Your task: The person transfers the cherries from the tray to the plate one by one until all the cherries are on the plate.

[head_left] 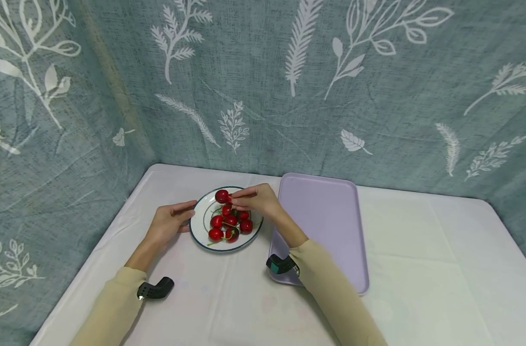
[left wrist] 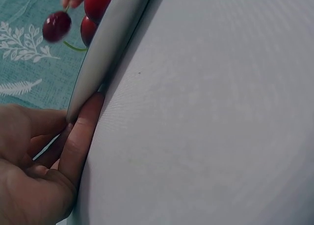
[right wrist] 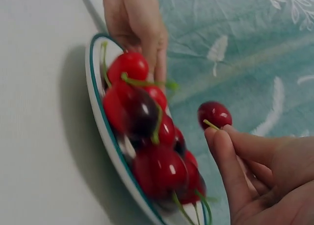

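Observation:
A white plate with a dark blue-green rim bears several red cherries with green stems. At the plate's left edge, my left hand grips the rim. The left wrist view shows its fingers tucked under the plate's edge. Over the far side of the plate, my right hand pinches one dark red cherry by its stem. That cherry hangs apart from the others in both wrist views. The right hand partly hides the plate's right rim in the head view.
A lilac rectangular tray lies right of the plate, partly under the right forearm. A white cloth covers the table. Behind it hangs a blue-green curtain with white leaf prints. Each wrist bears a black device.

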`<action>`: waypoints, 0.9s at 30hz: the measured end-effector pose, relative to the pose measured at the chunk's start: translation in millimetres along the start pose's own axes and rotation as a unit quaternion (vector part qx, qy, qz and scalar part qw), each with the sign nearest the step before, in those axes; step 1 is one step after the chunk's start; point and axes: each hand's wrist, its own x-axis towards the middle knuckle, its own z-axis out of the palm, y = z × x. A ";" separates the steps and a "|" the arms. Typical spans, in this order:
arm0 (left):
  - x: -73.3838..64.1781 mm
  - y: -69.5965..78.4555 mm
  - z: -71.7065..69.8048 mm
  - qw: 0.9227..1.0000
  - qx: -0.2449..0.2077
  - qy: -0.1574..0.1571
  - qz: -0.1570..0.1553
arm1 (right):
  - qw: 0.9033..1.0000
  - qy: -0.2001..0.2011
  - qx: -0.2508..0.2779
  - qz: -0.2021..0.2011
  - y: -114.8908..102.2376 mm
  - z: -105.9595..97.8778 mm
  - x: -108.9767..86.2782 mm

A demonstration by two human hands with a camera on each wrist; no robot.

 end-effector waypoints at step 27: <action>0.0 4.0 1.8 1.000 0.000 0.002 -0.011 | 1.000 -0.013 0.015 0.018 -5.0 14.0 1.0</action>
